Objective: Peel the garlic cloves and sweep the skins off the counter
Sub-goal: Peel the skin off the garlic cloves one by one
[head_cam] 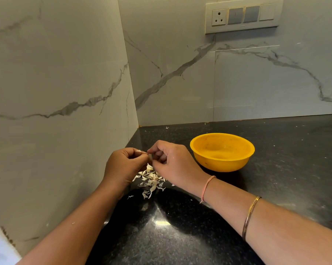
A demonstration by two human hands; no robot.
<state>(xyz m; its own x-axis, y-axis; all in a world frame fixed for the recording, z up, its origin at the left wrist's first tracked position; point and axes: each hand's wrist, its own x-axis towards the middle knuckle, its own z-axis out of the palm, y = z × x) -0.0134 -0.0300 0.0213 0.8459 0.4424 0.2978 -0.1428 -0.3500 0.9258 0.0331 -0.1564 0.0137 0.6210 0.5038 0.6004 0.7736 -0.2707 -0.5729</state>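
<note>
Pinching a small, mostly hidden garlic clove (pixel 151 156) between curled fingertips, my left grip (pixel 126 163) and right grip (pixel 172 165) meet just above a loose heap of papery, curled white skins (pixel 150 181) on the glossy, speckled black bench (pixel 276 169). I see a round, smooth yellow bowl (pixel 222 163) just right of the right grip, near the grey-veined marble-look wall (pixel 180 83).

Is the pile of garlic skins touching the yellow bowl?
Apart. In the head view the garlic skins lie left of the right hand; the yellow bowl stands beyond it.
</note>
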